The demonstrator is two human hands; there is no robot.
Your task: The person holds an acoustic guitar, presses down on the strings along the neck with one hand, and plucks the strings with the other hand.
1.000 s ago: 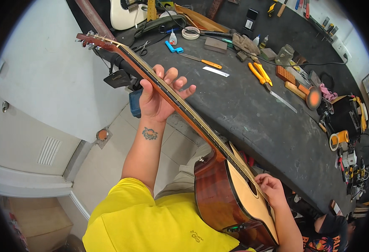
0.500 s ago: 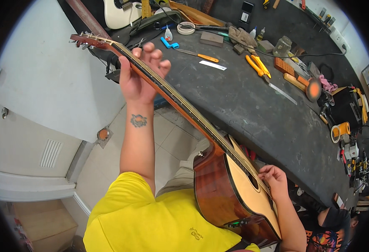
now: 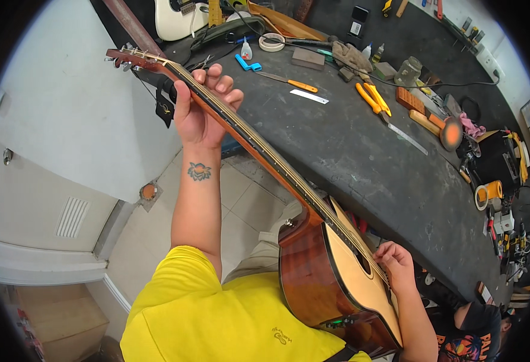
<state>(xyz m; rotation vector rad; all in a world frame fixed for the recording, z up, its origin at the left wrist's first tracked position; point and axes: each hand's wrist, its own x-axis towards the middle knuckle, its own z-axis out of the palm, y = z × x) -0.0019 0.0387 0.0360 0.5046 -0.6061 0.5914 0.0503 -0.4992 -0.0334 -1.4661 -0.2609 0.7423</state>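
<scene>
An acoustic guitar [image 3: 352, 263] with a pale top and reddish-brown sides lies across my lap, its neck slanting up to the left. My left hand [image 3: 203, 114] cradles the neck, thumb on the near side. Its fingers arch apart on the far side, and whether any tip presses a string I cannot tell. Beyond it is the headstock [image 3: 135, 58] with metal tuning pegs. Over the strings by the sound hole, my right hand [image 3: 394, 260] has its fingers curled together. Whatever it may pinch is hidden.
The dark workbench [image 3: 361, 151] runs along the far side of the guitar. On it are a blue string winder [image 3: 247, 63], an orange-handled knife [image 3: 301, 85], yellow-handled pliers [image 3: 373, 99] and a white electric guitar [image 3: 179, 18]. Another person [image 3: 473, 329] is at lower right.
The bench things sit slightly farther right and lower in the picture. My left fingertips have shifted slightly beside the neck. My right hand stays by the sound hole.
</scene>
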